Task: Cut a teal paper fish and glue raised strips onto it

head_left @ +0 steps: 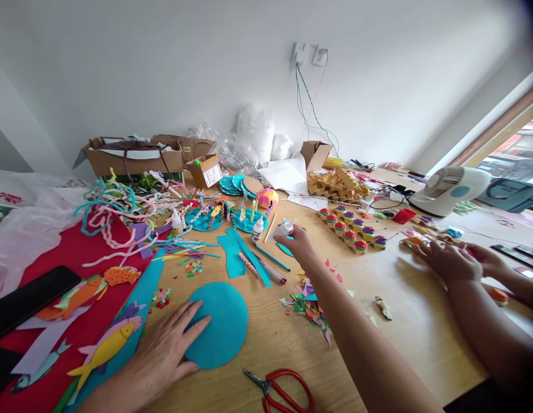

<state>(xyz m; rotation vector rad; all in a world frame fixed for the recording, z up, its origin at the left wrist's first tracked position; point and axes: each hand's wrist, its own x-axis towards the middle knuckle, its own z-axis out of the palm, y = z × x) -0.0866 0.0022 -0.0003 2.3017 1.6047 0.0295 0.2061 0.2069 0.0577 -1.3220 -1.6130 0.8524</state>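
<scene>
My left hand [163,353] lies flat with fingers spread, its fingertips resting on the near edge of a teal foam circle [221,327] on the wooden table [404,338]. My right hand [297,244] reaches forward across the table, fingers closed round a small white glue bottle [287,228]. A second small glue bottle [257,229] stands just left of it. Teal foam strips and offcuts [240,255] lie between my two hands. Red-handled scissors [283,390] rest at the near edge, between my arms.
Another person's two hands [453,261] work at the right. There are a row of coloured paper cupcakes [352,229], a white desk fan [449,189], pipe cleaners [115,203], cardboard boxes [132,155], paper fish [105,347] on red felt, a black phone [27,298], and paper scraps [309,304].
</scene>
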